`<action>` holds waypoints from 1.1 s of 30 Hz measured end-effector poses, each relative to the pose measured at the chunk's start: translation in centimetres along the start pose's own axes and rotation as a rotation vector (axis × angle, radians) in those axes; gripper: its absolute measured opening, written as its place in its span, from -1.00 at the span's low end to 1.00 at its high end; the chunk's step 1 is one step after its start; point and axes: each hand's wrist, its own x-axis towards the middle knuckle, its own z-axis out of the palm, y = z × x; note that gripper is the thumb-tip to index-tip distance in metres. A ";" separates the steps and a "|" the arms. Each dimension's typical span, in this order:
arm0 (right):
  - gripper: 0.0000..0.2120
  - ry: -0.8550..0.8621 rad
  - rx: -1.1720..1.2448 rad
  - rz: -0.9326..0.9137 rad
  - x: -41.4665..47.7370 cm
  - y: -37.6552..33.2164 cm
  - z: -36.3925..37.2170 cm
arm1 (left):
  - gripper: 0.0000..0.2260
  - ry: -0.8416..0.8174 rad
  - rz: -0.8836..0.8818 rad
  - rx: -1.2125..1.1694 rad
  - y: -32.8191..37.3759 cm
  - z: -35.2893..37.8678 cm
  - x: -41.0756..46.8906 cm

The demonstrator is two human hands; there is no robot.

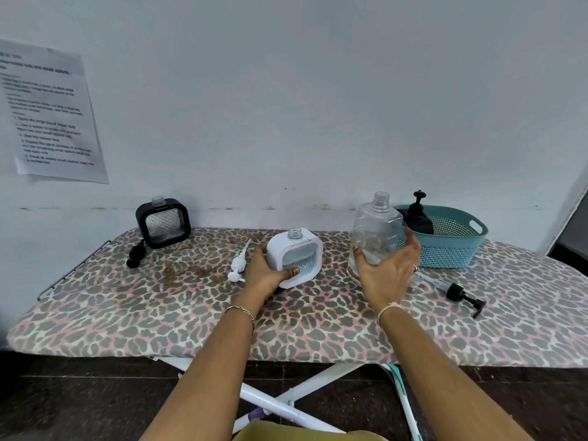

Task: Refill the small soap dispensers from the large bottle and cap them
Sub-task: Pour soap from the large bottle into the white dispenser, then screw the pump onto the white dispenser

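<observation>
A leopard-print ironing board (pixel 318 329) runs across the view against a pale wall, with a printed sheet (pixel 47 116) taped up at the far left. At the board's right rear sits a teal basket (pixel 451 249) holding a dark bottle (pixel 418 218) with its pump on. Just left of the basket and touching it, the clear big bottle (pixel 377 230) stands upright with its neck uncapped; the right hand (pixel 388 272) grips its lower half, fingers wrapped around. At the centre, the white dispenser (pixel 296 257), square with an open neck, tilts back while the left hand (pixel 264 275) holds it from the left, thumb across its clear front. A black dispenser (pixel 163 222), also uncapped, stands at the left rear near the wall. A black pump (pixel 461 296) lies on the board to the right of the right hand. A white pump (pixel 238 264) lies just left of the left hand. A small black pump (pixel 136 254) lies beside the black dispenser.
</observation>
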 end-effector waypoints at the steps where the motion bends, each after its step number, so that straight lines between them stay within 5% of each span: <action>1: -0.06 0.043 0.006 -0.024 -0.8 -0.2 0.1 | -0.21 0.013 0.003 0.011 0.0 -0.2 -0.2; 5: -0.11 0.117 0.032 -0.212 -3.8 -1.3 0.5 | -0.30 0.054 0.056 0.010 0.2 -1.6 -1.2; 13: -0.08 -0.368 -0.070 -0.237 -7.9 -3.6 3.8 | -0.59 0.510 0.105 0.260 -1.4 -6.5 -2.1; 19: 0.15 -0.487 -0.126 -0.182 -7.6 -4.5 6.0 | -0.25 0.285 -0.131 0.779 -2.0 -6.9 -1.2; 25: 0.26 -0.490 -0.071 -0.108 -6.7 -5.0 6.6 | -0.48 0.309 -0.135 0.892 -1.8 -6.3 -0.8; 28: 0.27 -0.496 -0.074 -0.099 -6.4 -4.5 6.9 | -0.65 0.372 -0.131 0.828 -2.0 -6.6 -0.1; 33: 0.24 -0.504 -0.072 -0.116 -6.3 -4.0 6.9 | -0.77 0.454 -0.125 0.380 -1.7 -7.6 0.4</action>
